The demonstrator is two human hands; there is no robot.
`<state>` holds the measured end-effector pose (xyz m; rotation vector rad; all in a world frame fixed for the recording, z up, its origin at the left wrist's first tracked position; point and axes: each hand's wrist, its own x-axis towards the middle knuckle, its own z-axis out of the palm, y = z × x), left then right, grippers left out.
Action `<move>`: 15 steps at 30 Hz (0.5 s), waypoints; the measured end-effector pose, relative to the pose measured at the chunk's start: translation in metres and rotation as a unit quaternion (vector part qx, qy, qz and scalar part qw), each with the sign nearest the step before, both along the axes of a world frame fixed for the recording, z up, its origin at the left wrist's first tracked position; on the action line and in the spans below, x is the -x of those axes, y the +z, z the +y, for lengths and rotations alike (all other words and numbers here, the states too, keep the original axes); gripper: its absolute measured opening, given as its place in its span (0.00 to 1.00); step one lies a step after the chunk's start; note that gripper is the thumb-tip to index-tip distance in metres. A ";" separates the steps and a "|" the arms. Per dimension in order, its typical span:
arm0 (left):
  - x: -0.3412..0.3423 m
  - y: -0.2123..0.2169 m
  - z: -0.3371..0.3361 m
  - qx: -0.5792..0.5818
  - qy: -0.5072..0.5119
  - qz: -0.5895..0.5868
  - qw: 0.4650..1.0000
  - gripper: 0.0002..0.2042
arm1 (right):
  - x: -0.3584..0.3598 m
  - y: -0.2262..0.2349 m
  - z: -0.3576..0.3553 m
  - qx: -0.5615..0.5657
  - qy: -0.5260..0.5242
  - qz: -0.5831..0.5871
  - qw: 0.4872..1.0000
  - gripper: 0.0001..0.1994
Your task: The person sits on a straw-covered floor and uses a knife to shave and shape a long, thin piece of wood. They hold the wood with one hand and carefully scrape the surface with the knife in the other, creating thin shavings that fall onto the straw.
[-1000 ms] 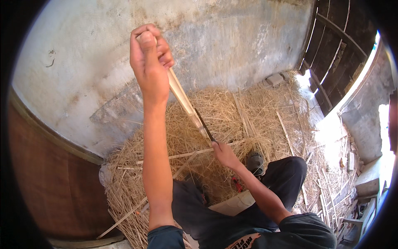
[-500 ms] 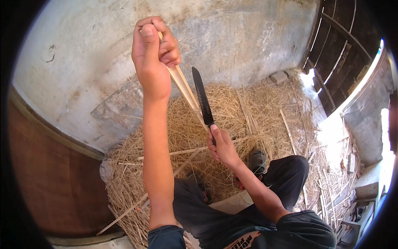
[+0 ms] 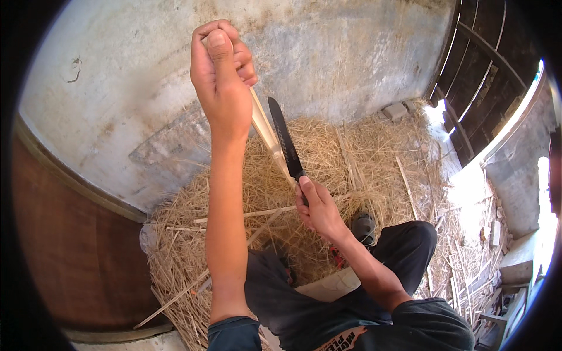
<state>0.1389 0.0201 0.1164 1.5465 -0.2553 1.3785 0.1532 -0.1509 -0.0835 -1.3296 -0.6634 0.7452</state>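
Observation:
My left hand [image 3: 225, 76], raised high in front of the wall, is closed around the upper end of a pale split bamboo strip [image 3: 266, 128]. The strip slants down and to the right toward my other hand. My right hand [image 3: 319, 206] grips the handle of a knife with a long dark blade [image 3: 283, 136]. That blade points up and slightly left, close alongside the strip's lower part. The strip's lower end runs behind the knife and down to my right fingers; whether it touches the blade's edge I cannot tell.
A thick layer of straw-like shavings [image 3: 325, 140] covers the floor around my feet, with loose bamboo strips [image 3: 405, 181] among it. A stained wall [image 3: 351, 52] stands ahead, a brown panel [image 3: 76, 245] at left. Slatted dark boards [image 3: 480, 70] and a bright gap are at right.
My left hand has shifted slightly to the right, still holding the strip, whose visible part now sits lower and closer to the blade. My right hand and the knife have barely moved.

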 end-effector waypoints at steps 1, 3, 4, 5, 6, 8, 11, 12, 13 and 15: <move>0.002 -0.001 0.000 0.003 -0.002 0.004 1.000 0.15 | 0.003 0.013 -0.004 -0.002 0.017 0.014 1.000 0.25; 0.001 0.000 -0.002 0.005 -0.008 0.009 1.000 0.15 | 0.000 0.037 -0.016 -0.034 -0.012 0.035 0.999 0.24; 0.002 0.001 -0.002 0.002 -0.001 0.008 1.000 0.15 | 0.000 0.047 -0.019 -0.051 -0.025 0.045 0.997 0.24; 0.004 0.002 -0.003 -0.001 0.006 0.007 1.000 0.15 | 0.004 0.054 -0.020 -0.118 -0.060 0.053 0.990 0.23; 0.003 0.001 -0.005 0.000 0.010 0.006 1.000 0.15 | 0.008 0.058 -0.022 -0.180 -0.099 0.060 0.977 0.23; 0.000 0.002 -0.004 -0.008 0.014 0.003 1.000 0.15 | 0.013 0.039 -0.008 -0.273 -0.190 0.048 0.942 0.22; -0.003 0.000 -0.005 0.009 0.027 -0.002 1.000 0.15 | -0.002 -0.052 0.017 0.030 -0.035 -0.190 0.981 0.22; 0.002 0.000 -0.003 0.016 0.038 0.000 0.999 0.16 | 0.007 -0.057 0.013 0.048 -0.016 -0.119 0.992 0.21; 0.001 0.001 -0.002 0.001 0.017 -0.003 1.000 0.16 | 0.007 -0.061 0.006 0.063 0.002 -0.055 0.996 0.21; 0.003 -0.002 -0.004 -0.022 -0.023 -0.002 0.999 0.16 | 0.003 -0.060 0.000 0.068 0.022 0.052 0.996 0.22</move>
